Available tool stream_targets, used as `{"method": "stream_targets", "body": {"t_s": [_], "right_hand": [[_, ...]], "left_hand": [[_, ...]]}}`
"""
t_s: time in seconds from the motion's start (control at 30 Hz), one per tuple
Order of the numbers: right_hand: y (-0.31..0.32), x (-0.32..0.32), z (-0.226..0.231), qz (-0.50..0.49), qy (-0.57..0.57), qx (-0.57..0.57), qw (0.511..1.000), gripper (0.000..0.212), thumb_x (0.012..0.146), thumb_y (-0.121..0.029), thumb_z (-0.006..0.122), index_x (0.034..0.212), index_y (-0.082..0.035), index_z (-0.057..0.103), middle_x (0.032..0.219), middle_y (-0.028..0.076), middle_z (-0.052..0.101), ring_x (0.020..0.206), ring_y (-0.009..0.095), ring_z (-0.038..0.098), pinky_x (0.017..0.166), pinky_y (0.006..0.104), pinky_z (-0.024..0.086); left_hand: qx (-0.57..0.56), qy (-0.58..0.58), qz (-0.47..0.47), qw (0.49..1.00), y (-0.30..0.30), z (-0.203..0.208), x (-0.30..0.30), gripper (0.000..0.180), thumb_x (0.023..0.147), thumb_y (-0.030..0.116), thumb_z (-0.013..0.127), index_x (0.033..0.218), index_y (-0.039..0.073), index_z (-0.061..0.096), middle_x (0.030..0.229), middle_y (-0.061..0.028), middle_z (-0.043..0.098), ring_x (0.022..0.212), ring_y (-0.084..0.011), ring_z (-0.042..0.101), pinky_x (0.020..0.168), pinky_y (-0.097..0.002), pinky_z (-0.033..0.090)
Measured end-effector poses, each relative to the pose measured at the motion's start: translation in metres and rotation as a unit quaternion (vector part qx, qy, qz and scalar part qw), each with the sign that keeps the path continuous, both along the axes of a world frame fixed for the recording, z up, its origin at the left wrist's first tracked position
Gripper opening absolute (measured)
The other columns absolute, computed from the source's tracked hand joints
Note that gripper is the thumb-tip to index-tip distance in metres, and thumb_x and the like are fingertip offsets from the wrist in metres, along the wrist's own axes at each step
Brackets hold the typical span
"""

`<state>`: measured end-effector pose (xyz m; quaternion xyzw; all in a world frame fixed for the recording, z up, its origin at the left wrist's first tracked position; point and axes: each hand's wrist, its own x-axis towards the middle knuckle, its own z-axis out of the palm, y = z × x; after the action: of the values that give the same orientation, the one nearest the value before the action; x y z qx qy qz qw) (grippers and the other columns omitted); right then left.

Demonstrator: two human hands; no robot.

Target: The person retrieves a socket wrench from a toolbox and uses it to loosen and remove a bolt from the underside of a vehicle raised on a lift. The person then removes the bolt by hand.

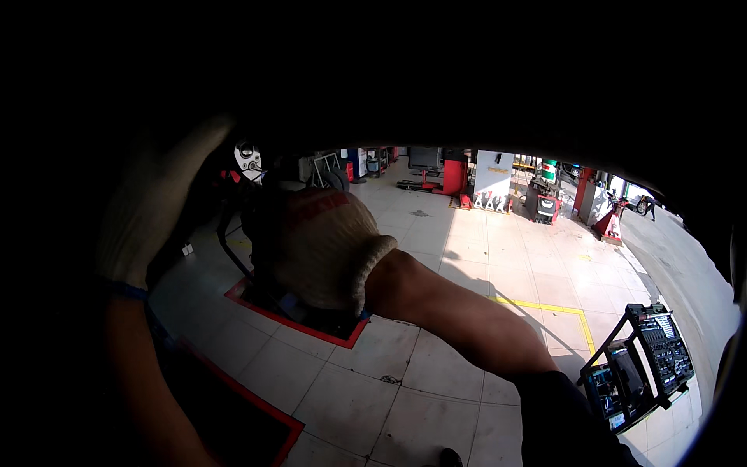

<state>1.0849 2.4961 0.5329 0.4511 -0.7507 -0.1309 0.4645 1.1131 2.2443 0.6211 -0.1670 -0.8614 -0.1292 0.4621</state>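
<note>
My left hand point(159, 206), in a pale knitted work glove, is raised at the left against a dark mass overhead. One digit stretches up and to the right; the other fingers are lost in the dark. My right hand point(334, 249) wears a similar glove with red on it and reaches left across the middle. Shadow swallows its fingers, so I cannot see what they hold, if anything. Just above it and to the left shows a silver, rounded metal piece with dark round knobs point(248, 161). Whether either hand touches it, I cannot tell.
Red-framed dark panels point(292, 428) lie in the tiled floor point(342, 397) below. A black tool cart point(642, 362) with sockets and wrenches stands at the lower right. Farther back are a red machine point(454, 175), a white pillar point(493, 175) and a red jack stand point(611, 224).
</note>
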Motion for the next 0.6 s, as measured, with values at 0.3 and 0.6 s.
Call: {"method": "stream_targets", "body": {"t_s": [0.3, 0.6], "right_hand": [[0.0, 0.008, 0.018, -0.048, -0.015, -0.026, 0.998, 0.048, 0.093, -0.017, 0.069, 0.135, 0.002, 0.058, 0.115, 0.018, 0.066, 0.097, 0.024, 0.07, 0.075, 0.037, 0.062], [-0.022, 0.026, 0.044, 0.025, -0.169, -0.055, 0.984, 0.038, 0.094, -0.015, 0.069, 0.129, -0.003, 0.062, 0.121, 0.015, 0.067, 0.105, 0.023, 0.07, 0.084, 0.0339, 0.061]], "left_hand": [[-0.052, -0.034, -0.076, 0.995, 0.003, 0.017, 0.015, 0.059, 0.104, 0.056, 0.043, 0.144, 0.016, 0.059, 0.146, -0.0132, 0.059, 0.138, -0.032, 0.053, 0.114, -0.0489, 0.045], [-0.128, 0.089, -0.073, 0.985, -0.011, 0.015, 0.007, 0.047, 0.11, 0.044, 0.04, 0.139, 0.014, 0.062, 0.139, -0.0126, 0.061, 0.132, -0.0272, 0.058, 0.108, -0.0424, 0.051]]}}
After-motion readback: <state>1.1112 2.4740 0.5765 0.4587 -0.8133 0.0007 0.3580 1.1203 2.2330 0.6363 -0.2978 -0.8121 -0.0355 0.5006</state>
